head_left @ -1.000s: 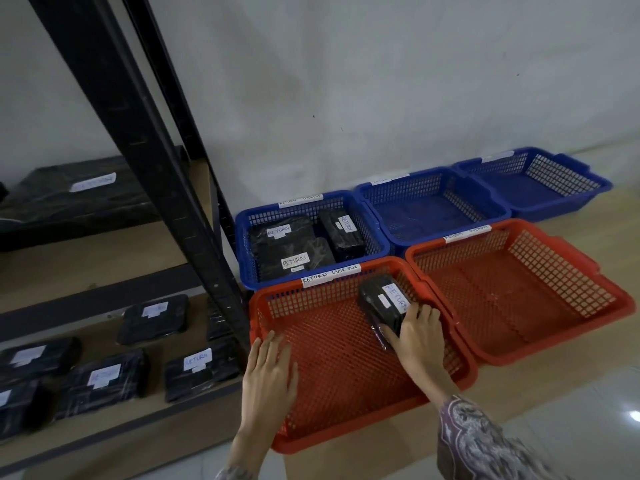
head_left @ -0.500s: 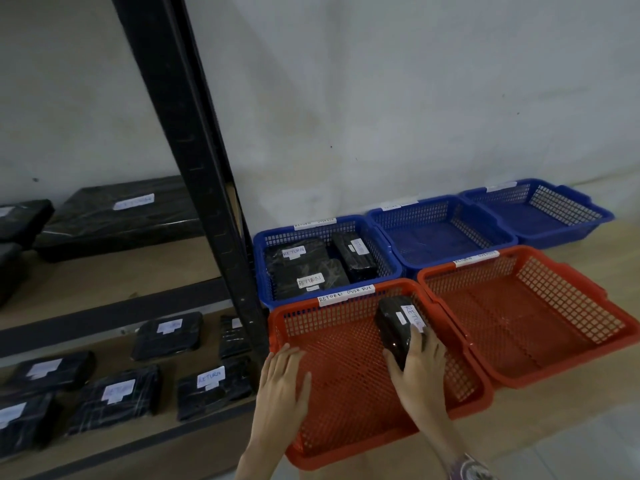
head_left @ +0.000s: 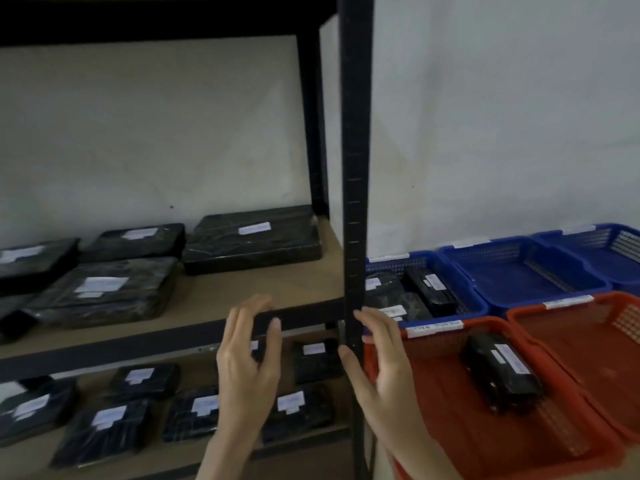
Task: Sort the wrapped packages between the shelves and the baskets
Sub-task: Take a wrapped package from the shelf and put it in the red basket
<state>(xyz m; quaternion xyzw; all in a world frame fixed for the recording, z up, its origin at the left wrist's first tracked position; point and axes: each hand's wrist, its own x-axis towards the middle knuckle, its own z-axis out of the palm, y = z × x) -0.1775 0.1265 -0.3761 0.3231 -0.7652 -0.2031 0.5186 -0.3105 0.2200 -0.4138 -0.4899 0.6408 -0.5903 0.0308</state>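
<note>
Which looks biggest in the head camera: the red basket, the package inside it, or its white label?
1. Red basket
2. Wrapped package lying in it
3. White label on the package
No ties.

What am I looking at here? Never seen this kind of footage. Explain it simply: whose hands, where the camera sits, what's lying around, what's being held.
There is no machine. A person wears a camera on the head, looking forward and down, so you see their own two bare hands. The left hand and right hand are both open in front of a black metal shelf post, holding nothing.

On the left, the wooden shelves carry black wrapped packages with white labels, on an upper and a lower level. On the right, plastic baskets sit on the floor. The nearest red basket holds one package. A blue basket behind it holds a few more. The other blue basket looks empty.
</note>
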